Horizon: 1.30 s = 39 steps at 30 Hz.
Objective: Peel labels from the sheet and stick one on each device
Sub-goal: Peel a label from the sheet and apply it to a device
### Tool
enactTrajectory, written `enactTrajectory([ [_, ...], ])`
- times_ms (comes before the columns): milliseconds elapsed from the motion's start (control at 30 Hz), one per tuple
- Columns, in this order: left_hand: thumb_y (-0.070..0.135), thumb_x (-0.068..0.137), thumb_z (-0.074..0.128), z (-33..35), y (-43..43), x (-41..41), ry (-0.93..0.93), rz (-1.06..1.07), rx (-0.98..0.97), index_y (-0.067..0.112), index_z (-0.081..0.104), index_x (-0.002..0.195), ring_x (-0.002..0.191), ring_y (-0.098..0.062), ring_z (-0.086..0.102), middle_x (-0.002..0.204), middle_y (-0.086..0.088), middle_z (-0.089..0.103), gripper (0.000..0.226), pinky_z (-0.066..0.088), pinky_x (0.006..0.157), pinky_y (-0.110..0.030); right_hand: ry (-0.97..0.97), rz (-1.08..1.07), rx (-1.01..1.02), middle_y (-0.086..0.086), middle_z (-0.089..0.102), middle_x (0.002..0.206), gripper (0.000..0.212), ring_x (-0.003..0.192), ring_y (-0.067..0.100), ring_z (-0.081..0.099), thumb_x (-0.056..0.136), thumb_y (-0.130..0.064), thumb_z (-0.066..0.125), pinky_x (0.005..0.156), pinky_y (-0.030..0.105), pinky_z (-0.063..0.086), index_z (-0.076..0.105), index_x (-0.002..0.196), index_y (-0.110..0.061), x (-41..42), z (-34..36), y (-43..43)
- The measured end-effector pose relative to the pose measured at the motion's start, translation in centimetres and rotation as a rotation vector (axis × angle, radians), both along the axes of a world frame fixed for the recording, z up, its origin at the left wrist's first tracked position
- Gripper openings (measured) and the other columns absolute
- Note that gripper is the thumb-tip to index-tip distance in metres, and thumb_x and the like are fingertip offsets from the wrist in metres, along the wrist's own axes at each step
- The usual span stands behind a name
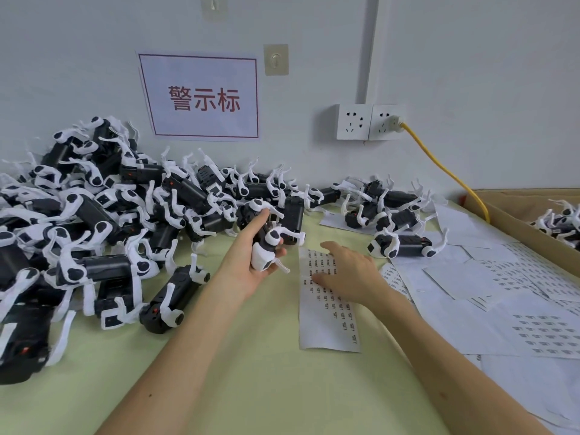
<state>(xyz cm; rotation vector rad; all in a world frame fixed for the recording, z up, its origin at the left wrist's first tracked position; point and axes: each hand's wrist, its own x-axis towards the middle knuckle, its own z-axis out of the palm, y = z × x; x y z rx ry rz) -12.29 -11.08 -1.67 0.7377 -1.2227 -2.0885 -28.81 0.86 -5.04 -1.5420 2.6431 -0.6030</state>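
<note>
- At 9 o'clock, a pile of devices (94, 221) lay on the surface (251, 356).
- At centre, the left hand (251, 262) had its grip closed round one device (266, 243).
- At 4 o'clock of that device, the label sheet (329, 318) lay flat; the right hand (348, 274) rested on it, grip wide, fingers spread.

A pale grey wall (470, 58) rises behind the pale green tabletop (266, 372), bearing a red-bordered paper sign (201, 95) at centre-left and twin white sockets (370, 121) to its right, one feeding a yellow cable (445, 169)
</note>
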Motion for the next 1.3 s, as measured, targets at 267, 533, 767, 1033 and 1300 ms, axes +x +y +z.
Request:
enactTrajectory([
  [267, 0.031, 0.089, 0.070, 0.0, 0.3, -0.2, -0.048, -0.005, 0.006, 0.019, 0.070, 0.087, 0.064, -0.018, 0.065, 0.077, 0.000, 0.070, 0.013, 0.049, 0.052, -0.020, -0.304, 0.173, -0.506, -0.016, 0.046, 0.133, 0.065, 0.116, 0.002, 0.051, 0.085, 0.000, 0.069, 0.088, 0.008, 0.041, 0.054, 0.142, -0.029, 1.6, 1.7, 0.3],
  [533, 0.027, 0.076, 0.069, 0.6, 1.0, -0.2, 0.237, -0.099, -0.017, 0.013, 0.074, 0.086, 0.077, -0.020, 0.065, 0.089, -0.006, 0.067, 0.018, 0.049, 0.075, -0.033, -0.350, 0.199, -0.676, -0.011, 0.049, 0.129, 0.055, 0.099, -0.004, 0.050, 0.085, 0.003, 0.067, 0.087, 0.012, 0.044, 0.063, 0.131, -0.028, 2.7, 2.5, 1.0],
  [767, 0.027, 0.081, 0.066, 0.6, 1.2, -0.1, 0.292, -0.177, -0.088, 0.010, 0.078, 0.102, 0.073, -0.016, 0.066, 0.092, -0.005, 0.070, 0.029, 0.054, 0.064, -0.025, -0.366, 0.127, -0.769, -0.015, 0.051, 0.126, 0.037, 0.097, 0.003, 0.053, 0.094, -0.015, 0.069, 0.097, 0.034, 0.051, 0.066, 0.126, -0.031, 2.4, 2.8, 1.0],
  [1033, 0.033, 0.080, 0.070, 0.6, 1.6, -0.3, 0.237, -0.136, -0.061, 0.003, 0.068, 0.129, 0.115, -0.027, 0.052, 0.133, -0.014, 0.066, 0.057, 0.044, 0.088, -0.033, -0.235, 0.133, -0.849, -0.013, 0.054, 0.123, 0.035, 0.118, 0.000, 0.052, 0.085, -0.008, 0.076, 0.098, 0.012, 0.038, 0.071, 0.116, -0.024, 2.5, 3.0, 1.3],
  [1300, 0.033, 0.085, 0.061, 0.9, 2.3, -0.1, 0.269, -0.198, -0.107, 0.012, 0.077, 0.114, 0.093, -0.019, 0.066, 0.108, -0.007, 0.073, 0.039, 0.050, 0.074, -0.027, -0.237, 0.201, -0.810, -0.017, 0.065, 0.109, 0.015, 0.105, -0.004, 0.059, 0.089, -0.024, 0.078, 0.083, 0.002, 0.036, 0.071, 0.102, -0.026, 3.0, 2.5, 1.0],
])
